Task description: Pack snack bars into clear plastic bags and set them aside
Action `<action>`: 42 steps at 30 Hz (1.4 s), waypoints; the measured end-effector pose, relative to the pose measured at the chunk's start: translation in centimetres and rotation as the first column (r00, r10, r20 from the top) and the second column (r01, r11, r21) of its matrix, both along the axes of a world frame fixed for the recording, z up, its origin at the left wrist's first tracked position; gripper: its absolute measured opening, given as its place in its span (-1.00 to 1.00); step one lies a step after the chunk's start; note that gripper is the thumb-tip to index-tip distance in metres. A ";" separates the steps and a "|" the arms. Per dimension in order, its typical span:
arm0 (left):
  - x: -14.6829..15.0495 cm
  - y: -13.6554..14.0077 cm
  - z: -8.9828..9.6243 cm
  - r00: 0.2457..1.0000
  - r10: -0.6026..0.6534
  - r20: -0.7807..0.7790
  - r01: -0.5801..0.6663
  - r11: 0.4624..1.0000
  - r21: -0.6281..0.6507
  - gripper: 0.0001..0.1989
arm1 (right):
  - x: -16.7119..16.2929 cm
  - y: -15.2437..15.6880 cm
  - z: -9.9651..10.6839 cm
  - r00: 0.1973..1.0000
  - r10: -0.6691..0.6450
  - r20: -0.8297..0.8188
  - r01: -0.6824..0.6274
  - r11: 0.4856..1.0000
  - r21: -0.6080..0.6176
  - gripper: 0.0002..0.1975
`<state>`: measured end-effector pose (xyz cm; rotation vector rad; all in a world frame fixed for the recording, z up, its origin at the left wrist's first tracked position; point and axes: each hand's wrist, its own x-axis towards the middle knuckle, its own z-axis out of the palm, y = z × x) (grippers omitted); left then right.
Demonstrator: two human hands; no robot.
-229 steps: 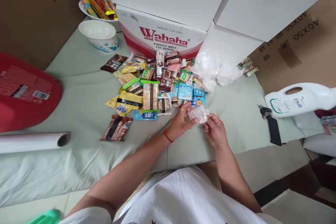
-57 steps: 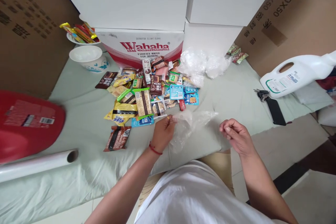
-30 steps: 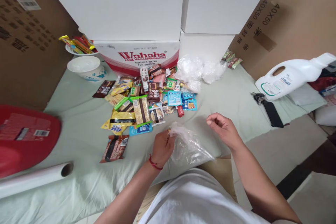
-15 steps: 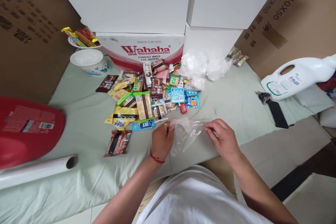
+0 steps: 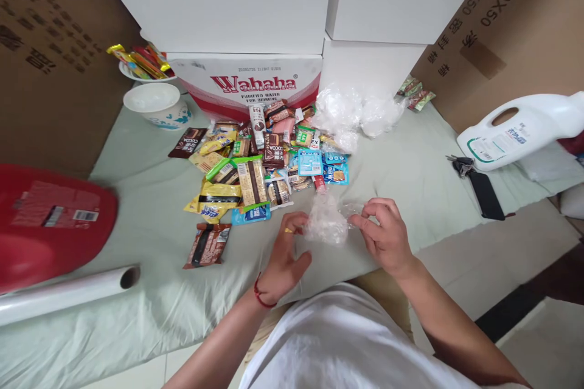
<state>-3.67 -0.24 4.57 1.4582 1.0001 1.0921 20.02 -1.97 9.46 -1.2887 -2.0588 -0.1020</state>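
Nearest, on the near side of the snack heap (image 5: 274, 151), is the person's white shirt (image 5: 328, 340), with both forearms reaching forward past it. The left hand (image 5: 287, 258), with a red bracelet (image 5: 262, 293) at its wrist, is half open: the thumb spreads away from the fingers, whose tips touch the left side of a crumpled clear plastic bag (image 5: 327, 222). The right hand (image 5: 383, 234) pinches the bag's right edge between thumb and fingertips. The bag sits just in front of the heap, toward its right end.

Left of the heap and nearer than it lie a white roll (image 5: 68, 293) with a hollow end and a red object (image 5: 55, 255) with a barcode label; a brown-wrapped packet (image 5: 207, 246) lies in front of the heap's left part.

The heap rests on a tabletop (image 5: 410, 170) under pale green cloth. Well to its right are a black phone (image 5: 486, 194), keys (image 5: 462, 165) and a white bottle (image 5: 524, 127) on its side. More crumpled clear plastic (image 5: 337, 112) lies against the heap's far right.

Beyond the heap's far left stand a white paper cup (image 5: 157, 106) and a bowl (image 5: 129, 75) of bright packets; directly behind it is the Wahaha box (image 5: 260, 82).
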 end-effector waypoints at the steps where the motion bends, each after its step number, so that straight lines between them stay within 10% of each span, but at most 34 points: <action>1: -0.3 -0.2 0.0 0.995 0.056 0.085 -0.056 0.998 0.000 -0.63 | 0.1 0.0 0.2 1.000 0.003 0.013 -0.003 1.000 0.017 -0.61; 7: -0.9 -0.6 2.8 0.781 0.624 -0.034 -0.603 0.767 0.220 -0.95 | -0.2 0.0 1.3 0.998 0.024 0.058 -0.028 0.996 0.081 -0.61; 11: -0.2 -1.2 6.2 0.978 0.198 -0.072 -0.192 0.978 0.076 -0.69 | -0.6 -0.1 2.9 0.998 0.031 0.046 -0.038 0.985 0.170 -0.60; 16: 2.4 -1.5 7.7 0.985 -0.141 -0.095 0.127 0.982 -0.143 -0.59 | -1.4 -0.5 4.6 0.999 0.041 0.006 -0.041 0.977 0.208 -0.60; 25: 4.6 -0.7 4.4 0.964 -0.179 0.195 0.248 0.871 -0.423 -0.63 | -0.6 -1.2 3.8 0.986 0.007 -0.165 -0.001 0.999 0.039 -0.61; 34: -0.7 0.7 3.0 0.966 -0.012 0.259 0.119 0.907 -0.403 -0.66 | 2.4 -2.0 1.7 0.978 -0.130 -0.163 0.115 0.989 -0.094 -0.72; 42: -4.7 2.1 2.2 0.944 0.133 0.301 0.074 0.806 -0.588 -0.61 | 5.2 -2.8 -0.1 0.961 -0.192 -0.199 0.152 0.968 -0.201 -0.77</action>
